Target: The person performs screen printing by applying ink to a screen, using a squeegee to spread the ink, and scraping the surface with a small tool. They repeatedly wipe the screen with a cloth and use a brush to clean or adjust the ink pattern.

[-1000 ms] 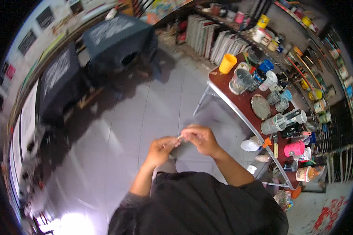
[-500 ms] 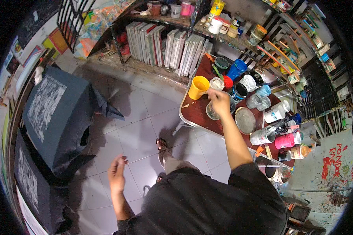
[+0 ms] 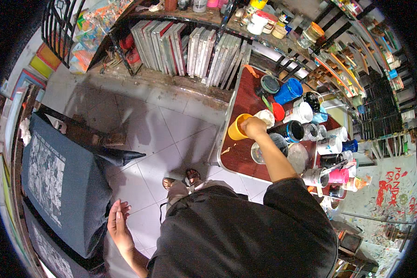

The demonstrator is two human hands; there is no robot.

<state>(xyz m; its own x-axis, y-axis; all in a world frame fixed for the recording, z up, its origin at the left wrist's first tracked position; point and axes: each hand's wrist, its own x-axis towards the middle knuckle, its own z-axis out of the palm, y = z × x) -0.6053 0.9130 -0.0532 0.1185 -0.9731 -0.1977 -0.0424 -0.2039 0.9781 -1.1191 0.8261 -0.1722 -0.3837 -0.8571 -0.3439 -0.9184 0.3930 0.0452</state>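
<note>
My right hand (image 3: 255, 127) is closed at the rim of the yellow cup (image 3: 235, 129) on the maroon table (image 3: 242, 97); exactly what its fingertips grip is hidden. Beside it stand a red pot (image 3: 278, 111), a white-topped pot (image 3: 264, 118), clear containers (image 3: 259, 155) and a blue cup (image 3: 289, 90). Down at lower left, my left hand (image 3: 119, 217) hangs with its fingers loosely apart and empty, close to dark fabric with a pale print (image 3: 83, 194).
Shelves (image 3: 180, 14) along the back hold paint pots and several upright pale frames (image 3: 162, 48). More jars and tools (image 3: 338, 175) crowd the table's right part. My sandalled feet (image 3: 193, 176) are on the tiled floor (image 3: 143, 125). A paint-marked wall (image 3: 377, 222) is at right.
My hands, together a second ago, have separated: the right reached up to the yellow cup, the left moved down and left. The view has turned toward the shelves and table.
</note>
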